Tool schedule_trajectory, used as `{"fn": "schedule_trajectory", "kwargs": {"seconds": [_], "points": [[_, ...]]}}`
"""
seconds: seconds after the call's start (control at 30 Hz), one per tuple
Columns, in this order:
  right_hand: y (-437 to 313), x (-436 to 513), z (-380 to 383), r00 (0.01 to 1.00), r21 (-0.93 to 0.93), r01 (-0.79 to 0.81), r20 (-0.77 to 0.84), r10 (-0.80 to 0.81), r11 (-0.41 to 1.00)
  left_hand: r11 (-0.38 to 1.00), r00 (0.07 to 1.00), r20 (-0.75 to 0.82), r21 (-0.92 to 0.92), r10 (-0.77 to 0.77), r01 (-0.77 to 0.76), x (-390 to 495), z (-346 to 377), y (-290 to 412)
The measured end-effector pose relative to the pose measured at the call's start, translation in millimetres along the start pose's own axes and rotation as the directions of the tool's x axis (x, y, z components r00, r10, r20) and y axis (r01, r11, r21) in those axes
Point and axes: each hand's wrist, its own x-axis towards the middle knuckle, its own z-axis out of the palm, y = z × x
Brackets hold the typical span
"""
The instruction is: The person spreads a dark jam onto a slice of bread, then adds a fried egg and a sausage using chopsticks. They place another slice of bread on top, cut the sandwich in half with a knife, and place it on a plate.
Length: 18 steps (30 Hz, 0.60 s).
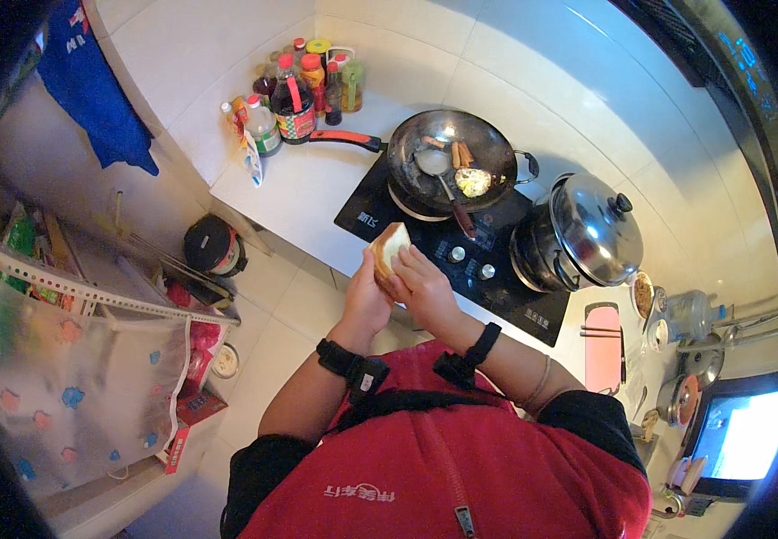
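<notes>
Both of my hands hold sliced bread (389, 250) above the front edge of the cooktop. My left hand (367, 296) grips it from the left side, and my right hand (427, 286) lies against its right face. Beyond them a black wok (409, 178) stands on the left burner. In the wok are a fried egg (474, 182), pieces of sausage (460, 155) and a metal ladle (433, 162), whose dark handle leans over the near rim. Whether the bread has anything inside is hidden.
A lidded steel pot (594, 229) stands on the right side of the black cooktop (537, 313). The wok's red and black handle (345, 138) points left towards sauce bottles (292, 101). At right lie a pink cutting board (602, 350) and chopsticks (601, 331). A black bin (210, 246) stands at left.
</notes>
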Motion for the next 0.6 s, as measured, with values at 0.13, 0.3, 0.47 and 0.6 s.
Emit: {"fn": "schedule_trajectory", "kwargs": {"seconds": [0.13, 0.3, 0.47, 0.6], "points": [[0, 11, -7, 0.999, -0.008, -0.024, 0.022, 0.024, 1.000, 0.998, 0.999, -0.042, -0.054, 0.006, -0.009, 7, 4, -3], [8, 18, -20, 0.955, 0.251, -0.294, 0.114, 0.274, 0.922, 1.000, 0.999, 0.048, 0.001, 0.020, -0.020, 11, 7, 4], [18, 18, -16, 0.912, 0.388, -0.397, 0.061, 0.407, 0.832, 0.999, 1.000, -0.021, 0.039, 0.016, -0.015, 7, 10, 1], [23, 17, -17, 0.860, 0.480, -0.477, 0.083, 0.503, 0.736, 0.996, 0.998, -0.058, 0.092, 0.018, -0.012, 7, 12, 2]]}}
